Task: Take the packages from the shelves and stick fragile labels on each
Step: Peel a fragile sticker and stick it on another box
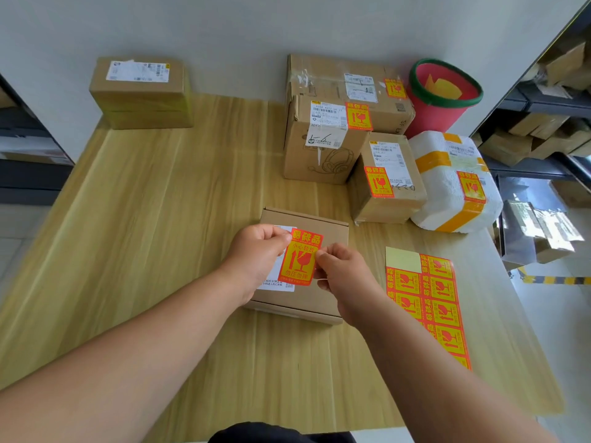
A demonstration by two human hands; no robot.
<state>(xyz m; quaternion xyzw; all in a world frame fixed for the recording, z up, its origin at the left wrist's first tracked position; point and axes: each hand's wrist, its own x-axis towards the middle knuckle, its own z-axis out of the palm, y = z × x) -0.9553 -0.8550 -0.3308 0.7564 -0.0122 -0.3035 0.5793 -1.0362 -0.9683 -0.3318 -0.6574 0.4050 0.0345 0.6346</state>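
Note:
A flat cardboard box (326,231) with a white shipping slip lies on the wooden table (153,199) in front of me. Above it I hold a red-and-yellow fragile label (300,257). My left hand (256,257) pinches the label's top left corner; my right hand (342,276) pinches its right edge. A sheet of fragile labels (431,298) lies to the right, its top left cell peeled bare. Two labelled boxes (319,139) are stacked at the back, with a labelled small box (387,183) and a labelled white foam package (454,180) in front of them.
A stack of plain boxes (140,94) with no fragile label sits at the back left. A red bucket with a green rim (444,94) stands at the back right. Shelves with more packages (537,132) line the right side.

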